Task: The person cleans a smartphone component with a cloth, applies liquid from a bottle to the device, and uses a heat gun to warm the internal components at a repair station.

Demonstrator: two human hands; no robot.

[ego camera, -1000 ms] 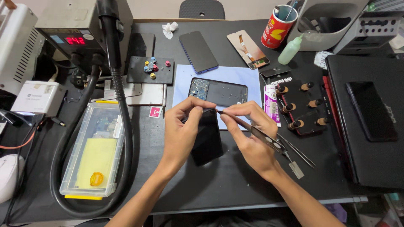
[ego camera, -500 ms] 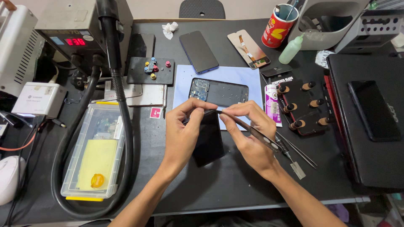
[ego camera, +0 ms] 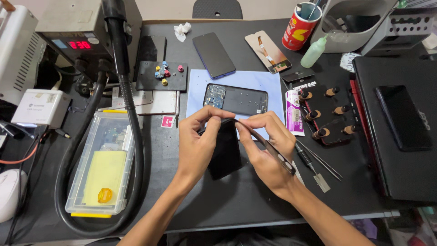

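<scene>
Left hand (ego camera: 196,145) pinching the top edge of a black phone panel (ego camera: 226,150) above the dark table (ego camera: 236,200), right hand (ego camera: 266,146) pinching a thin metal tool (ego camera: 273,152) against that edge, opened phone (ego camera: 236,99) on a blue mat (ego camera: 236,82) just behind.

A red digital display (ego camera: 79,44) glowed on the grey station at rear left. A white-and-magenta flat packet (ego camera: 295,112) lay right of the blue mat (ego camera: 198,93). A small pink label (ego camera: 168,121) lay left of it.
</scene>
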